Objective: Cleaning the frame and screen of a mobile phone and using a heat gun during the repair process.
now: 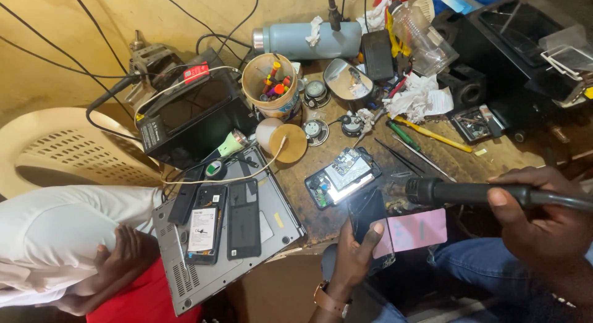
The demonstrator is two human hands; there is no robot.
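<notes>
Right hand (543, 218): clenched around the handle of a black hot-air tool (469, 193), thumb lying along the top. The tool lies nearly level, its long axis running left to right, nozzle pointing left from the fist; a thick black hose leaves the fist toward the right edge. The nozzle tip sits just right of the phone held in the other hand and just above a pink card (417, 230) at the bench edge.

Left hand (358, 252): grasping a dark phone (367, 212) from below, thumb pressed on its lower right edge, a brown-strapped watch on the wrist. The phone stands steeply tilted, long axis roughly up and down in the view, its upper end beside the nozzle.

Just above and left of the held phone, an opened phone (343, 178) lies flat on the wooden bench (457, 159), its internal boards exposed, long axis slanting from lower left to upper right. Right of it lie tweezers (407, 156) and a yellow-handled screwdriver (432, 134).

Further left, an upturned grey laptop (278, 221) carries two more phones lying face down. Behind it stands a tub of small tools (270, 82). Another person's hand (120, 261) rests at lower left, well apart from the work.
</notes>
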